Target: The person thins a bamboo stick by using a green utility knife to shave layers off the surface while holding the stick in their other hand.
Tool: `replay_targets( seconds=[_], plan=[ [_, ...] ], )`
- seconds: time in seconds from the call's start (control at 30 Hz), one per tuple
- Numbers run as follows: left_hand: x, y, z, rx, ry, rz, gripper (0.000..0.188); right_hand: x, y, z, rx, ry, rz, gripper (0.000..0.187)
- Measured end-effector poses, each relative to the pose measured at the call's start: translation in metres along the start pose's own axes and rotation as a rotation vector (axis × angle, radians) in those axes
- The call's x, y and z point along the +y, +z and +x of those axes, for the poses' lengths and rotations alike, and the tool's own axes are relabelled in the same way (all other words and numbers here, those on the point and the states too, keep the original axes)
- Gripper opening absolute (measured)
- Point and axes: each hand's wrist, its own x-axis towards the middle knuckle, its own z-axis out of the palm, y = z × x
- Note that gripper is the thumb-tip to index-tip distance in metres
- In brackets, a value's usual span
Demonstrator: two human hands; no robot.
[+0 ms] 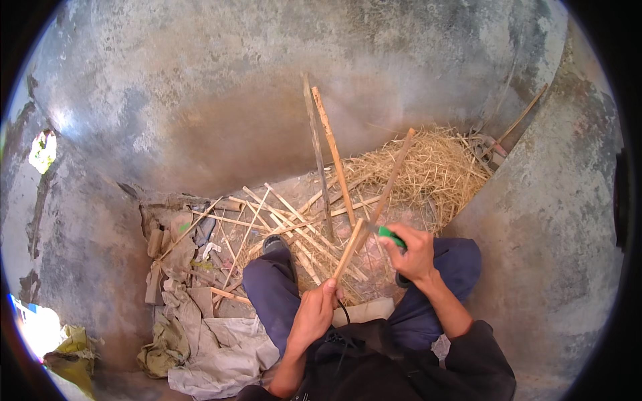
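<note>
— So, how far along are you?

— Partway, by the look of it: pale strips (286,215) lie crisscross from the middle of the floor (384,273) toward its left edge, and 1 wooden piece (349,250) is in work, raised above the floor's near part. How many are left can't be told.

— And your hands?

— Your left hand (315,311) closes around the piece's lower end; your right hand (411,254), fingers curled tight, grips a green-handled tool (393,238) beside its upper end.

A pale wooden strip (349,250) slants upward near a green-handled tool (390,236).
</note>
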Motion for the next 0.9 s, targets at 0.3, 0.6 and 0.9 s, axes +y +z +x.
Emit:
replay_targets(
  seconds=[0.3, 0.6, 0.9],
  plan=[
    [0.016, 0.002, 0.005, -0.059, -0.010, 0.020, 0.048, -0.026, 0.021, -0.024, -0.153, -0.160, 0.025, 0.029],
    [0.013, 0.009, 0.006, 0.030, -0.007, 0.087, 0.043, -0.015, 0.024, -0.018, -0.103, -0.208, -0.055, 0.028],
    [0.006, 0.002, -0.028, -0.087, -0.034, 0.038, 0.053, 0.052, -0.020, 0.028, 0.312, 0.279, -0.144, 0.033]
  ],
)
